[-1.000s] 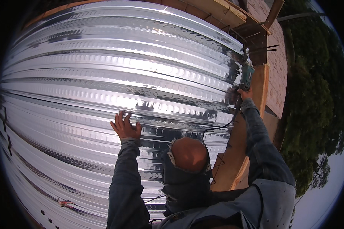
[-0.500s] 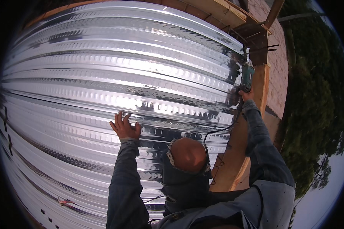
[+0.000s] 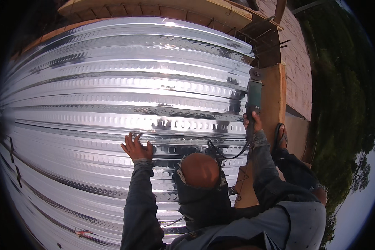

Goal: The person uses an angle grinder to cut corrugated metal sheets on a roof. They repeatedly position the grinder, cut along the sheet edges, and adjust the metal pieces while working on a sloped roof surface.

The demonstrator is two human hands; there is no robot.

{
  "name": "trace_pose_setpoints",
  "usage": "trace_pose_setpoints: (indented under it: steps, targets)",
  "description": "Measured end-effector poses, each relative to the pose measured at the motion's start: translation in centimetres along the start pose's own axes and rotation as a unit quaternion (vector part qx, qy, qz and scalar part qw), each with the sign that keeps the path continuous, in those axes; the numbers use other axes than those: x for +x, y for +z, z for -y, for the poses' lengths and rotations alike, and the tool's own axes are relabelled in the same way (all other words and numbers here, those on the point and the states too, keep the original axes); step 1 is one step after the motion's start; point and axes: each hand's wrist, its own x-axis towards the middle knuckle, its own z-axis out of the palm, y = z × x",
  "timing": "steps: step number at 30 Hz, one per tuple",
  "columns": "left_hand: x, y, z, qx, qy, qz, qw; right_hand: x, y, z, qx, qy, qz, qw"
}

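My left hand (image 3: pixel 137 148) rests with fingers spread on a shiny ribbed metal decking sheet (image 3: pixel 112 98). In my right hand (image 3: pixel 255 121) is a green and black angle grinder (image 3: pixel 254 96), its fingers wrapped round the rear body. The grinder's head and disc (image 3: pixel 255 74) point away from me, over the right end of the sheets, beside a timber board (image 3: pixel 274 91). Whether the disc touches metal I cannot tell. From the tool's rear a black cord (image 3: pixel 233 157) loops back over the sheet. My bent knee (image 3: pixel 200 168), bare through torn trousers, is between my arms.
Rebar ends (image 3: pixel 284 43) stick out near the far right corner. A timber beam (image 3: pixel 196 10) runs along the far side. My sandalled foot (image 3: pixel 282 135) stands at the right edge, with a pinkish wall (image 3: pixel 296 62) beyond. A small reddish object (image 3: pixel 83 232) lies at lower left.
My right hand has drawn the grinder back toward me and slightly left, and its disc now shows. My left hand stays on the sheet. My foot has come into view at right.
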Motion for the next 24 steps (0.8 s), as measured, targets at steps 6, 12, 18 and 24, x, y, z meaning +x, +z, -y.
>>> trace_pose_setpoints:
  steps: [6, 12, 18, 24]
  targets:
    - [-0.6, 0.0, -0.1, 0.035, 0.028, -0.033, 0.998, -0.9, 13.5, -4.9, 0.266, 0.083, 0.24, 0.93]
    - [-0.9, 0.6, -0.3, 0.035, 0.049, -0.068, 0.996, 0.0, 24.5, -5.4, 0.207, 0.131, 0.33, 0.912]
    - [-0.2, 0.9, -0.8, 0.027, 0.114, -0.103, 0.988, -4.1, 29.6, 0.6, 0.093, 0.169, 0.371, 0.908]
    - [8.5, -11.4, -23.0, -0.834, 0.106, 0.414, 0.349, -6.1, 29.1, 7.6, -0.146, 0.152, 0.358, 0.91]
